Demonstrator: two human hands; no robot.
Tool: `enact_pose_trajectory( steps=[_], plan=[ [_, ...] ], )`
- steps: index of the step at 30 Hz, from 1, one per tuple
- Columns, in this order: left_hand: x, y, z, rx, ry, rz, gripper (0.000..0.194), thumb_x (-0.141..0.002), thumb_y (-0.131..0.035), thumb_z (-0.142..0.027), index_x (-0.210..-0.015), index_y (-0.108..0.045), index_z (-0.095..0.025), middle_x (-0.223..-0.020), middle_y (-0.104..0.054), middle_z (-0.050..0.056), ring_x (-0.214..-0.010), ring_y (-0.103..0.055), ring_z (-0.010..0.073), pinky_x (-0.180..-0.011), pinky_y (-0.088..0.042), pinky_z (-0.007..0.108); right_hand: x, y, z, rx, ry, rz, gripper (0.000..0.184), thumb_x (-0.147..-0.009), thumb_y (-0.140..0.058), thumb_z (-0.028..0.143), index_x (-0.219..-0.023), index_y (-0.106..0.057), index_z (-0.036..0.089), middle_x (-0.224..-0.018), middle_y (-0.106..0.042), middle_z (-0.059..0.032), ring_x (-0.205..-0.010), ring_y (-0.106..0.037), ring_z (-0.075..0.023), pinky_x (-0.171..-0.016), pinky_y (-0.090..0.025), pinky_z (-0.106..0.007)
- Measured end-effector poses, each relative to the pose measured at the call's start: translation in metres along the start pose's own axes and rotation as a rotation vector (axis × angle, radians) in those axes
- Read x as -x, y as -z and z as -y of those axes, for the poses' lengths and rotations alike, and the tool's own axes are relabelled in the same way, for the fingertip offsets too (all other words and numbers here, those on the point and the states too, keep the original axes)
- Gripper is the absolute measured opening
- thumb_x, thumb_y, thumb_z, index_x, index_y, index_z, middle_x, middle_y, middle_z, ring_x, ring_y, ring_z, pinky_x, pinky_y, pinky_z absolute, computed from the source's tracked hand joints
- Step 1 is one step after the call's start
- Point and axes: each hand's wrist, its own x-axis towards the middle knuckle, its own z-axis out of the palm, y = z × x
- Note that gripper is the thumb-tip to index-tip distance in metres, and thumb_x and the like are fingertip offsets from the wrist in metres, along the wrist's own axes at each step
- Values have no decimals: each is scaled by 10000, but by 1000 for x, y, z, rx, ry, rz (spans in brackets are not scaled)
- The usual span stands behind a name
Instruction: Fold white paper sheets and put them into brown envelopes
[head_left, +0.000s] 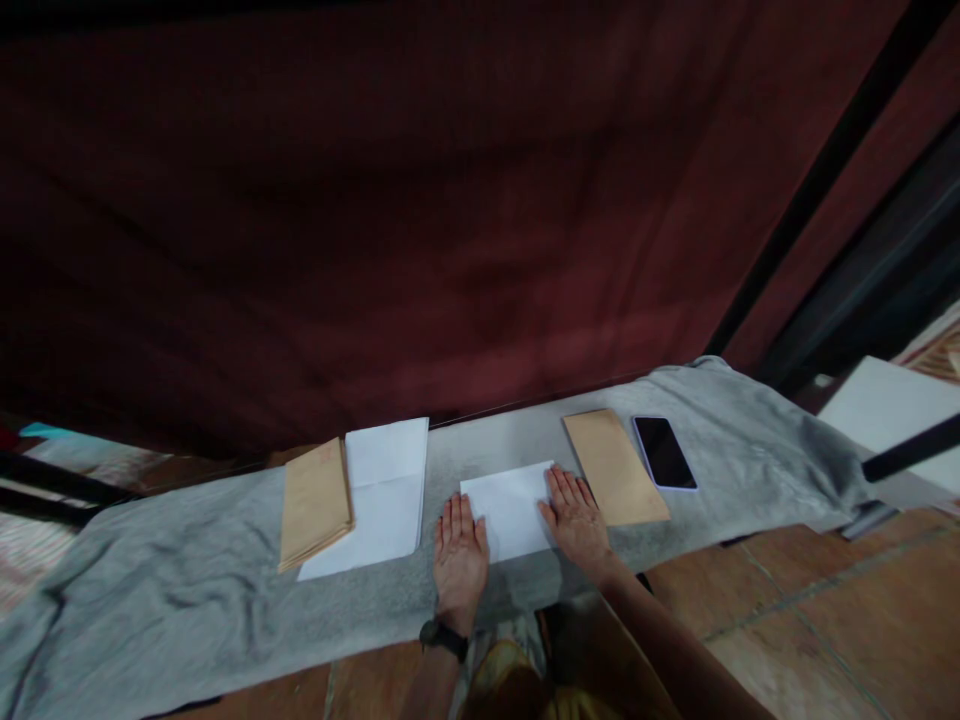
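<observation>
A folded sheet of white paper lies flat on the grey cloth in front of me. My left hand rests palm down at its left edge, fingers stretched out and nothing held. At the opposite edge, my right hand lies flat too, fingers extended over the paper's right side. A brown envelope sits just beyond my right hand. Left of my left hand are white sheets with a crease, partly covered by a stack of brown envelopes.
A phone with a dark screen lies right of the single envelope. Grey cloth covers the long narrow surface. A dark red curtain hangs behind it. Dark poles stand at the sides, and a white board is at right.
</observation>
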Motion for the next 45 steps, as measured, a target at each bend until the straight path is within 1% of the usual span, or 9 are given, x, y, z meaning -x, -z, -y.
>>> enact_pose_trajectory(
  steps=[4, 8, 12, 15, 20, 22, 32, 39, 45],
  plan=[
    [8, 9, -24, 22, 4, 5, 566, -1039, -315, -286, -1581, -264, -129, -1578, -411, 154, -1487, -338, 275, -1197, -350, 501, -1, 1, 3, -3, -16, 22, 584, -1042, -361, 388, -1560, -336, 120, -1546, -457, -138, -1397, -457, -289, -1171, -304, -468],
    [21, 14, -60, 63, -156, 131, 556, -1025, -344, -251, -1573, -292, -177, -1605, -383, 79, -1505, -303, 238, -1216, -335, 478, -1, 1, 1, -13, -8, 30, 580, -1045, -361, 386, -1549, -347, 98, -1536, -469, -150, -1415, -436, -280, -1171, -312, -463],
    [30, 14, -72, 68, -198, 177, 557, -1001, -374, -219, -1555, -336, -170, -1594, -400, 79, -1501, -309, 247, -1210, -343, 498, -2, 4, 3, -30, -28, 0, 571, -1045, -361, 362, -1552, -342, 100, -1531, -471, -161, -1421, -431, -274, -1180, -308, -480],
    [32, 14, -70, 68, -181, 192, 567, -989, -375, -209, -1554, -339, -176, -1593, -399, 79, -1499, -315, 242, -1211, -339, 498, 0, 9, 19, -64, -23, 20, 559, -1039, -362, 316, -1552, -340, 94, -1542, -452, -168, -1433, -417, -282, -1183, -310, -499],
    [32, 17, -66, 40, -265, 236, 611, -944, -412, -155, -1551, -343, -142, -1602, -378, 112, -1505, -298, 255, -1222, -313, 485, 15, 20, 51, -212, 228, 141, 513, -1038, -366, 270, -1536, -386, 147, -1547, -466, -110, -1428, -425, -209, -1190, -342, -434],
    [33, 17, -63, 37, -280, 228, 631, -942, -381, -124, -1567, -300, -142, -1600, -384, 113, -1501, -310, 237, -1220, -318, 467, 20, 25, 54, -222, 254, 152, 522, -1035, -394, 290, -1540, -379, 156, -1546, -468, -105, -1427, -426, -206, -1193, -343, -436],
    [47, 21, -23, 20, -131, 162, 597, -1018, -335, -236, -1595, -210, -148, -1590, -398, 121, -1475, -366, 230, -1198, -360, 451, 33, 33, 27, -129, 138, 105, 599, -1039, -413, 360, -1582, -272, 151, -1574, -426, -106, -1440, -407, -221, -1211, -293, -429],
    [57, 26, -3, 5, -65, 111, 564, -1034, -319, -244, -1585, -249, -147, -1573, -430, 123, -1473, -370, 241, -1199, -351, 469, 46, 30, 6, -69, 91, 61, 672, -1038, -410, 397, -1614, -154, 163, -1570, -427, -102, -1411, -450, -230, -1205, -291, -412],
    [47, 26, -14, 2, 13, 55, 559, -1043, -312, -277, -1577, -269, -117, -1554, -444, 177, -1473, -367, 290, -1185, -363, 520, 49, 25, 3, -52, 72, 80, 652, -1038, -390, 412, -1604, -207, 146, -1572, -421, -107, -1415, -444, -243, -1197, -291, -417]
  ],
)
